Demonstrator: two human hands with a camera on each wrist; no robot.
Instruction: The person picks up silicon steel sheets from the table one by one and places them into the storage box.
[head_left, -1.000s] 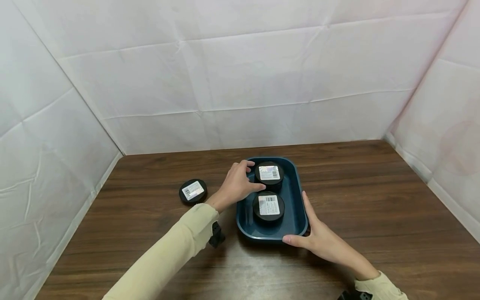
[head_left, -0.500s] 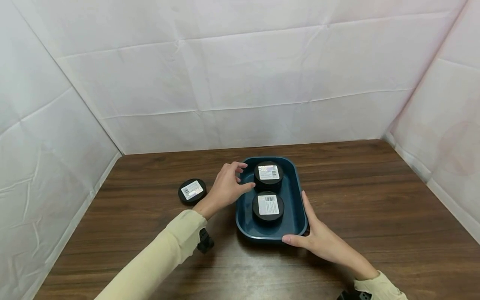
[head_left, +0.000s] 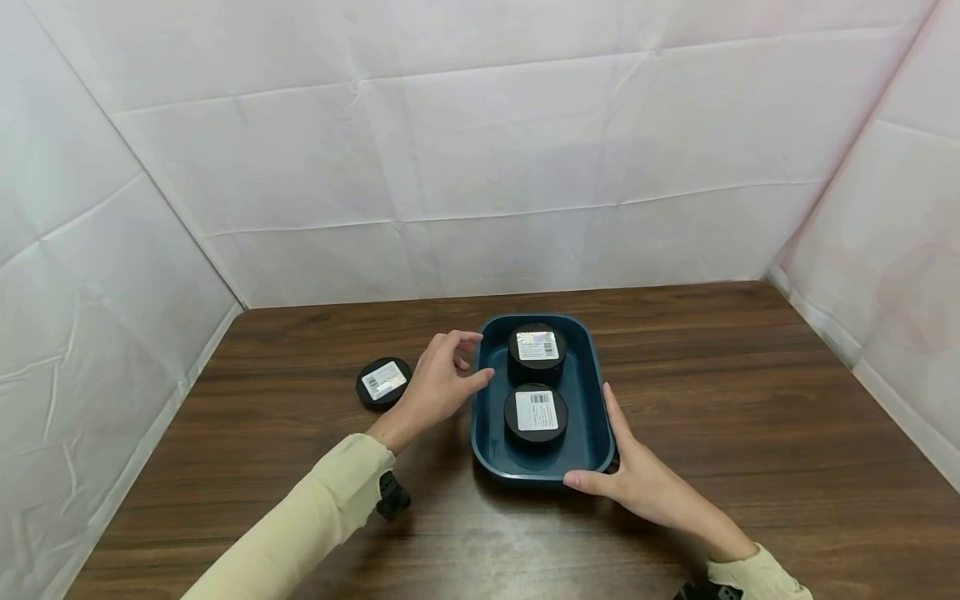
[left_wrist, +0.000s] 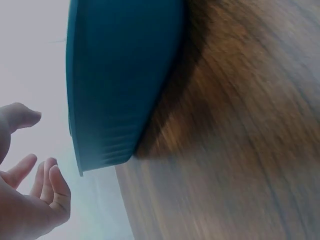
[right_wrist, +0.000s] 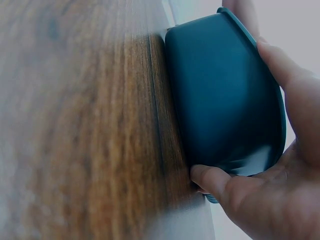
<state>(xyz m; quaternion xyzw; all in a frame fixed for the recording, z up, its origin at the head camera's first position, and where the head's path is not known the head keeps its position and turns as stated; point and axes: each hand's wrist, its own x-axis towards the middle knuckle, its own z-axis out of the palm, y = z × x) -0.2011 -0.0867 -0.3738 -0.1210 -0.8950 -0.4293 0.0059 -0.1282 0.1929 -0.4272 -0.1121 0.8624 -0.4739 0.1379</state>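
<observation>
A deep blue tray (head_left: 592, 400) stands on the table, holding two round black containers with white labels: a far one (head_left: 538, 367) and a near one (head_left: 517, 433). My right hand (head_left: 645, 483) grips the tray's near right corner, thumb at the front edge and fingers along the right side; the right wrist view shows that hand (right_wrist: 300, 150) against the outer wall. Just left of the tray hovers my left hand (head_left: 438, 379), its fingers loosely bent and apart with nothing between them. Behind its wrist, a flatter black disc (head_left: 384, 398) with a white label lies on the table.
The brown wooden table (head_left: 712, 367) extends on both sides of the tray. White sheeting (head_left: 450, 167) rises behind the table and along its left and right sides. Both sleeves are pale yellow, with a black device (head_left: 393, 496) at the left wrist.
My left hand has drawn back leftward from the far black container, out past the tray's left rim. The right hand, the tray and the containers have kept their places.
</observation>
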